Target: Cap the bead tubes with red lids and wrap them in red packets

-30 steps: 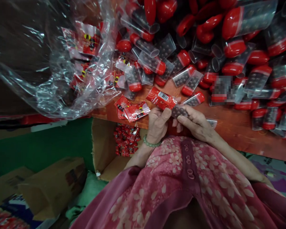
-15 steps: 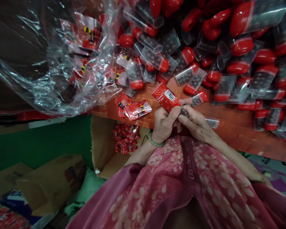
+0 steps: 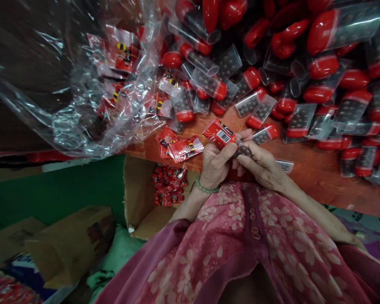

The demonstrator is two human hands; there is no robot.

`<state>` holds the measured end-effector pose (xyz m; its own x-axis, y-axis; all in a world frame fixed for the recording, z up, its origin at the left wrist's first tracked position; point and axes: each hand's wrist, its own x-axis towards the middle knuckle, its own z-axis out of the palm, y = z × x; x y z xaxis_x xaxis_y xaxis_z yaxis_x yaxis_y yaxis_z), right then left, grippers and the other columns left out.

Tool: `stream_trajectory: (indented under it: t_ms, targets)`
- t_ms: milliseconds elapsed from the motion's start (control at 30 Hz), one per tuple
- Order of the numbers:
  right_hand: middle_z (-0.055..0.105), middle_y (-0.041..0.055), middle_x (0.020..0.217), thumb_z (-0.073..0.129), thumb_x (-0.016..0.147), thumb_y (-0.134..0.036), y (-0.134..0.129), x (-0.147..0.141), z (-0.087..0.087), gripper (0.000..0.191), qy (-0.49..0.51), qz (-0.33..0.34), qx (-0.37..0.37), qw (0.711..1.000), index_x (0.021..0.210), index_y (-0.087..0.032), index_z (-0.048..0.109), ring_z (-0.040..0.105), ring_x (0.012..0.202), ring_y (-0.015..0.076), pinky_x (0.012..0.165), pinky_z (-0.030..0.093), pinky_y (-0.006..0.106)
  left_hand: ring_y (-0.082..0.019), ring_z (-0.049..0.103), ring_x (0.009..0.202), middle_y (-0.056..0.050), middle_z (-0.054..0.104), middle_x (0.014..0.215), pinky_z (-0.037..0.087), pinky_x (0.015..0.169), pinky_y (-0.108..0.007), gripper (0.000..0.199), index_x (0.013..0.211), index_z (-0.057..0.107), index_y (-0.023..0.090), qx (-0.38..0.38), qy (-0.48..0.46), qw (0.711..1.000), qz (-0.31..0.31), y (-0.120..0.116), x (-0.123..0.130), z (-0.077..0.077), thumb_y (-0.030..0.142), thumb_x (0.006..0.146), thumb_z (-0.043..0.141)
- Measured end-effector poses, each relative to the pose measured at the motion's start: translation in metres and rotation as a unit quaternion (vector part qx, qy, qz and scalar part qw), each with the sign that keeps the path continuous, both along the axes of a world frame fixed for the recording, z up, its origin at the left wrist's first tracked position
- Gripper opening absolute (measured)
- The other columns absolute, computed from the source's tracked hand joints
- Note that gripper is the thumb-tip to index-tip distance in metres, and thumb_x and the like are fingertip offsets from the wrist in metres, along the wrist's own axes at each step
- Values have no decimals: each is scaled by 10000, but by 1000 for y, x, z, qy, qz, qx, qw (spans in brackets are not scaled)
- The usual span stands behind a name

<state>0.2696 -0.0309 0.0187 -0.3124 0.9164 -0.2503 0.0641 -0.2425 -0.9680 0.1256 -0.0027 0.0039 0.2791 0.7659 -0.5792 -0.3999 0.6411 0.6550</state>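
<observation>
My left hand (image 3: 215,165), with a green bead bracelet at its wrist, is closed on a red printed plastic sleeve (image 3: 219,132) that carries a barcode. Between my hands, at the sleeve's near end, shows part of a clear container of dark balls (image 3: 243,150). The fingers of my right hand (image 3: 263,164) are pinched around that container. How far it sits inside the sleeve is hidden by my fingers. Several flat red and pink sleeves (image 3: 186,147) lie on the table to the left. Just beyond my right fingers lies a red-capped container (image 3: 265,134).
Many red-capped clear containers (image 3: 300,120) are heaped across the back and right of the orange table (image 3: 323,185). A clear plastic bag (image 3: 82,135) with more sleeves spreads at the left. Below the table edge, a cardboard box (image 3: 136,198) holds wrapped red pieces (image 3: 169,185).
The red sleeve has tilted and looks shorter, and more of the ball-filled container shows between my hands. Both hands keep their hold. The whole view has shifted slightly.
</observation>
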Motion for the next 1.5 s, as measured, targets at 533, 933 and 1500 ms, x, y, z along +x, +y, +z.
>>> stream_trajectory:
  t_ms: [533,933,1500]
  targets:
    - [642,-16,846,529,1042,-503,-1,-3,-3,290,33,-5,-21,999,1128,-228,493,630,641,118,629,497,263,-37,474,419,-50,809,962,381,372,-192,498,905,734,190,18,-20,997,74,-1,3,15,619,688,866]
    - [602,-72,720,734,895,-501,-9,-11,-4,391,42,-78,-53,995,1017,-274,439,635,574,138,571,531,282,-56,474,492,-25,728,746,354,402,-189,491,808,758,165,-2,-40,998,50,-17,7,13,594,625,910]
    - [752,-3,869,801,866,-460,-29,0,4,357,19,30,26,999,1052,-246,583,711,681,150,645,592,289,-202,751,886,-97,814,982,586,868,-331,370,916,823,182,89,20,996,25,-48,-35,22,487,716,887]
